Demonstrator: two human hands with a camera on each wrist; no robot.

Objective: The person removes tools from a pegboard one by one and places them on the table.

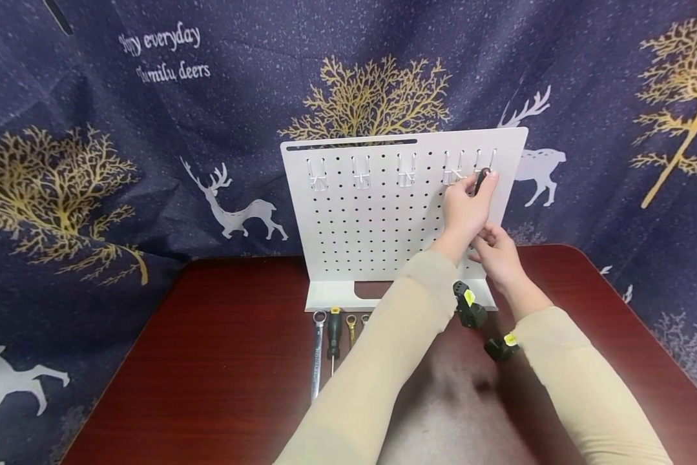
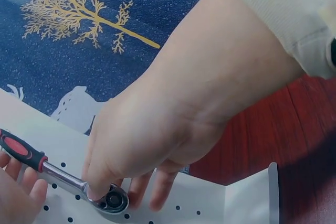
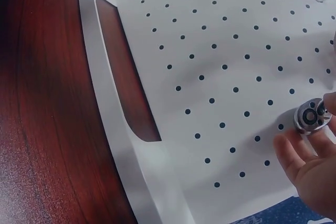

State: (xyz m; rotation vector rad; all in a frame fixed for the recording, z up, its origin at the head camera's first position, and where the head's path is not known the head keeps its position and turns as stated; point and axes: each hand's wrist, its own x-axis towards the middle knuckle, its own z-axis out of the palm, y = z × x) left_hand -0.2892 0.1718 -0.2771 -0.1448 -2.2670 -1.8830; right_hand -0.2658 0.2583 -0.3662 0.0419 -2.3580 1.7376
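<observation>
A ratchet wrench point(image 2: 68, 179) with a red and black handle hangs upright against the white pegboard point(image 1: 360, 232), near its right side. High up, my left hand point(image 1: 467, 203) grips the handle, whose dark end shows between thumb and fingers in the head view. Lower down, my right hand point(image 1: 499, 255) pinches the round ratchet head point(image 3: 311, 115) between thumb and fingers, close to the board's face. In the left wrist view the right hand crosses the picture, and the left hand shows only partly at the edge. Wire hooks point(image 1: 406, 174) run along the board's upper rows.
On the dark red table point(image 1: 208, 361), a combination wrench point(image 1: 317, 355), a screwdriver point(image 1: 334, 329) and a small gold wrench point(image 1: 351, 326) lie side by side before the board's base. My left sleeve point(image 1: 395, 329) covers part of this row. A patterned blue cloth point(image 1: 238, 116) hangs behind.
</observation>
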